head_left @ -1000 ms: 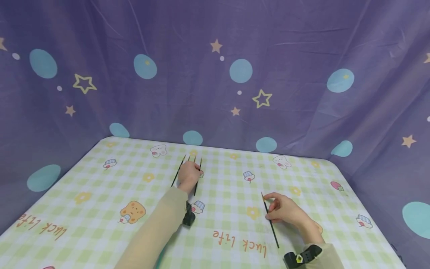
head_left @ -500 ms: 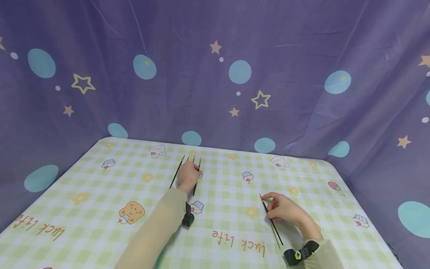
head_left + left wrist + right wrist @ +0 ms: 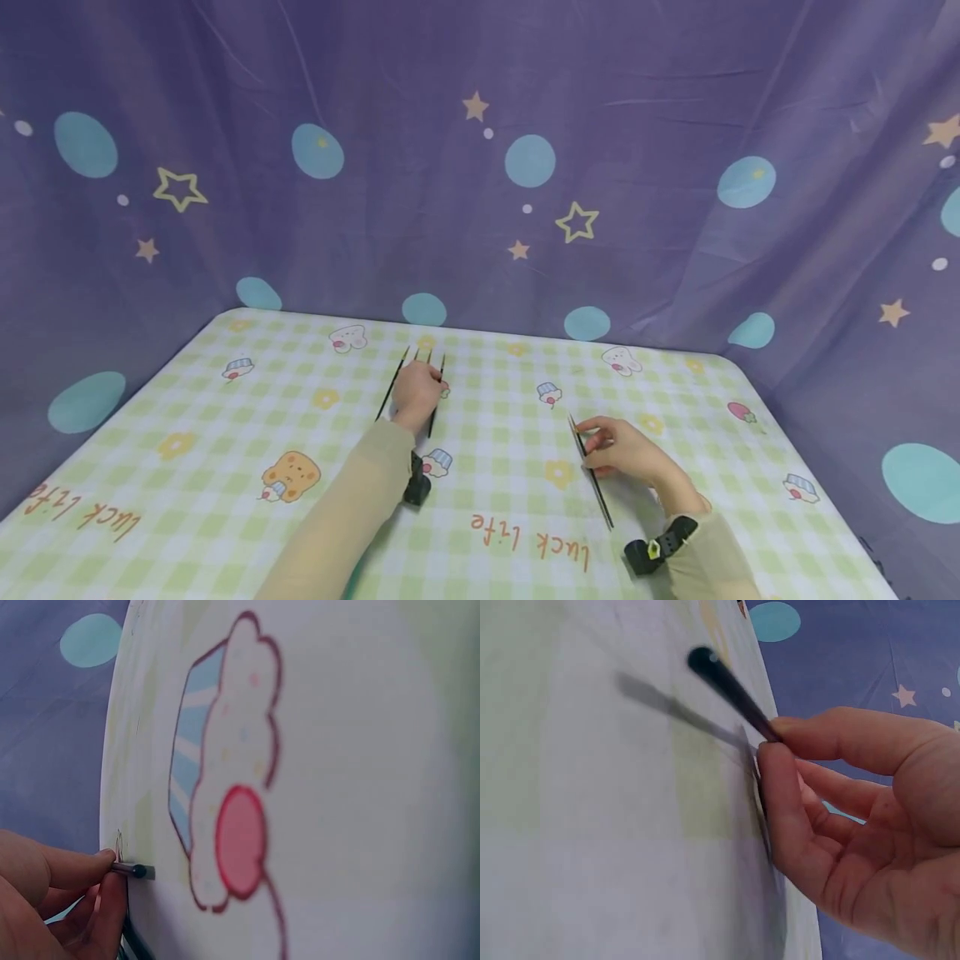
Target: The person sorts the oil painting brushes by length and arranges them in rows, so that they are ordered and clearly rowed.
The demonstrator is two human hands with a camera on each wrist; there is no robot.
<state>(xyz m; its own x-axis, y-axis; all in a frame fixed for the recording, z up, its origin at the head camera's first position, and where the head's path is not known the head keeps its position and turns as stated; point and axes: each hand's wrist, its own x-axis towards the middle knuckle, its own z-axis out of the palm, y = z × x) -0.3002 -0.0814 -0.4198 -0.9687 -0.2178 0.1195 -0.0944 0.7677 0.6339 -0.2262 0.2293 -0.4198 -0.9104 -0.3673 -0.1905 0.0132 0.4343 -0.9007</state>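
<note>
In the head view my left hand (image 3: 417, 392) is over a row of several thin black paintbrushes at the table's far left-centre. Its thumb and finger pinch the rightmost paintbrush (image 3: 432, 421), whose dark handle end (image 3: 139, 871) shows in the left wrist view. Another paintbrush (image 3: 390, 389) lies left of the hand; the middle ones are mostly hidden beneath it, only their tips showing. Nearer the front right, my right hand (image 3: 626, 450) pinches a separate paintbrush (image 3: 602, 502), tip pointing away. In the right wrist view this brush's handle (image 3: 731, 688) is raised just off the cloth, above its shadow.
A green-and-white checked tablecloth (image 3: 495, 467) with printed cupcakes, flowers and lettering covers the table. Behind it hangs a purple curtain (image 3: 420, 233) with stars and blue dots. Each wrist wears a black camera strap (image 3: 663, 542).
My right hand has lifted its paintbrush slightly off the cloth and carried it a little left and away from me. The left hand stays at the row of brushes. The head view has shifted slightly.
</note>
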